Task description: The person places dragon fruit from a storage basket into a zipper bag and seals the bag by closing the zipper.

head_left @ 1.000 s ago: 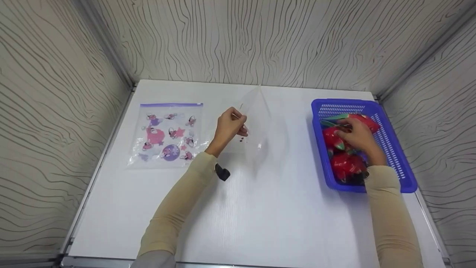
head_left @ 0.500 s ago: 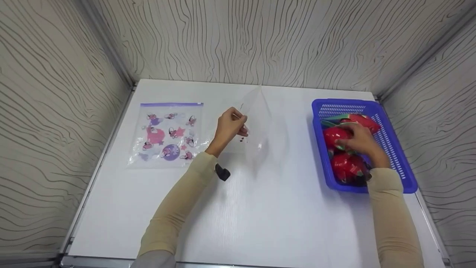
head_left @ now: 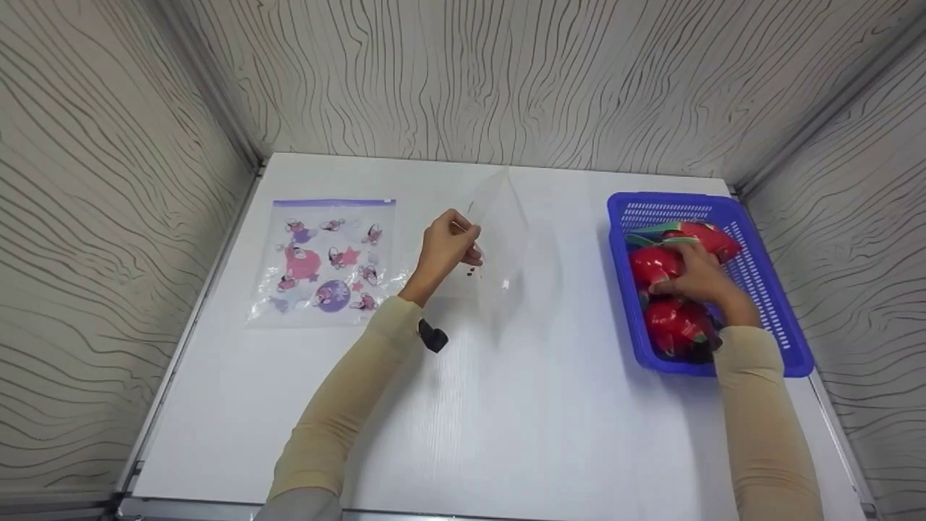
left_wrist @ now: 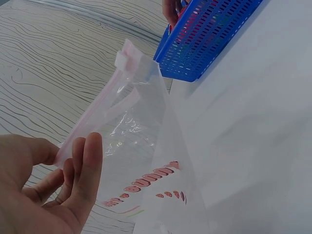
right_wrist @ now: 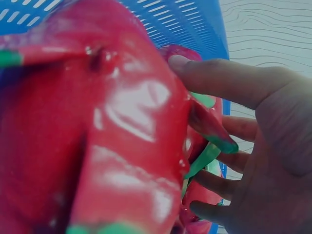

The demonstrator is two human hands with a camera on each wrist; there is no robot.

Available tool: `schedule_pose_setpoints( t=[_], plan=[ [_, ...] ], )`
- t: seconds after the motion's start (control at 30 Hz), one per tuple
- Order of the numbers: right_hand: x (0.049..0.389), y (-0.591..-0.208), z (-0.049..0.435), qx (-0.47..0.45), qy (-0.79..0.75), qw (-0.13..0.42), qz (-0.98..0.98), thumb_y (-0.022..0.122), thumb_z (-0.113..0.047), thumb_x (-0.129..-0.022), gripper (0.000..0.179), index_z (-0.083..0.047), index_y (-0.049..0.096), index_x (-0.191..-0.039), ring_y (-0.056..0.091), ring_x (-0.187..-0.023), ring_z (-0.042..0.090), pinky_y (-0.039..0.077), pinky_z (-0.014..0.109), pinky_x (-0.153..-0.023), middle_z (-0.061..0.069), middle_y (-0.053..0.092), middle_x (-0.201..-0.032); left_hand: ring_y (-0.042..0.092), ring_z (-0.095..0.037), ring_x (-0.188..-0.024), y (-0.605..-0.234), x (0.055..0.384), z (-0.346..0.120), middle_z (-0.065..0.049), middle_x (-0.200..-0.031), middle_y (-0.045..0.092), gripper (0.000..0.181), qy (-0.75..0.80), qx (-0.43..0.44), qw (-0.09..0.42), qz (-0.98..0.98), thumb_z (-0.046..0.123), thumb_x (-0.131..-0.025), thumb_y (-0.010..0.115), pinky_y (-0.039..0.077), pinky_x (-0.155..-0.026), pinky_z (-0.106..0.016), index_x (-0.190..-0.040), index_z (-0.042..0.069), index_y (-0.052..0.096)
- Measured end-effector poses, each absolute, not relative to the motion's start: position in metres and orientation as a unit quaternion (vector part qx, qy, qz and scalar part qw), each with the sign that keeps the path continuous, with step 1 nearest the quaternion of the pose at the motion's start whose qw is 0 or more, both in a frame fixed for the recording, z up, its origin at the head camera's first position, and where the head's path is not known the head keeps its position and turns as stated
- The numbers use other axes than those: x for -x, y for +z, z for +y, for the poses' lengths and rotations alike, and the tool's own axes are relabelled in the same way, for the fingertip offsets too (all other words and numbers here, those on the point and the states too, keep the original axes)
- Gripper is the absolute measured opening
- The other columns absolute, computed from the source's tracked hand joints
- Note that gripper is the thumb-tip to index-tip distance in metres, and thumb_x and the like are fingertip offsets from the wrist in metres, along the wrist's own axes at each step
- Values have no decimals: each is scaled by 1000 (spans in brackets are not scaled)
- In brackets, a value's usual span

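My left hand [head_left: 450, 242] pinches the pink zip edge of a clear slider bag [left_wrist: 141, 146], which hangs open over the table; its white slider [left_wrist: 121, 60] and red print show in the left wrist view. My right hand [head_left: 698, 273] reaches into the blue basket [head_left: 623, 318], thumb and fingers curled round a red dragon fruit [head_left: 653, 265] with green-tipped scales. Another dragon fruit [head_left: 674, 325] sits nearer the front of the basket and looms large in the right wrist view. A third dragon fruit [head_left: 705, 237] lies behind the hand.
A second clear zip bag [head_left: 333, 264] with a purple top edge and pink and purple cartoon print lies flat on the left of the white table [head_left: 448, 434]. Wood-grain panels [head_left: 506, 79] enclose the table at the back and both sides.
My right hand has shifted down and slightly right in the basket, its thumb now at the near side of the middle dragon fruit. My left hand and the bag have stayed put.
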State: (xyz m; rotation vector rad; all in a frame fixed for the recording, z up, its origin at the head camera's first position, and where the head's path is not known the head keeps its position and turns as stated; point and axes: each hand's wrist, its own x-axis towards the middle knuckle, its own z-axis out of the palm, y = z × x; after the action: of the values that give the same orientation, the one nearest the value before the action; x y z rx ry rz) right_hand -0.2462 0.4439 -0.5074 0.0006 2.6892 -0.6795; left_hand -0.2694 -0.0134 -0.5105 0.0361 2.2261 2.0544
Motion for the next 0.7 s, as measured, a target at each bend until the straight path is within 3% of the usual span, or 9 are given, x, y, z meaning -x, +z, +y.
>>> schedule_pose_setpoints(
  t=[0.13, 0.4, 0.7],
  plan=[
    [249, -508, 441, 18, -237, 177, 955, 89, -34, -85, 108, 2, 23, -162, 17, -147, 68, 23, 90, -112, 40, 13, -163, 70, -13, -59, -511, 269, -14, -35, -102, 70, 12, 678, -12, 54, 733, 10, -103, 66, 67, -63, -34, -104, 1, 59],
    [249, -510, 441, 20, -231, 183, 955, 89, -29, -87, 106, 2, 19, -162, 17, -145, 66, 23, 89, -113, 40, 14, -160, 71, -14, -61, -512, 268, -14, -14, -86, 70, 12, 677, -22, 53, 734, 12, -104, 65, 67, -64, -35, -106, 2, 59],
    [247, -511, 445, 46, -221, 165, 960, 84, -15, -85, 96, 5, 25, -157, 23, -138, 69, 28, 88, -111, 46, 19, -155, 72, -14, -59, -514, 268, -15, -32, -98, 70, 10, 690, -23, 57, 721, 10, -103, 65, 67, -63, -36, -104, 2, 59]
  ],
)
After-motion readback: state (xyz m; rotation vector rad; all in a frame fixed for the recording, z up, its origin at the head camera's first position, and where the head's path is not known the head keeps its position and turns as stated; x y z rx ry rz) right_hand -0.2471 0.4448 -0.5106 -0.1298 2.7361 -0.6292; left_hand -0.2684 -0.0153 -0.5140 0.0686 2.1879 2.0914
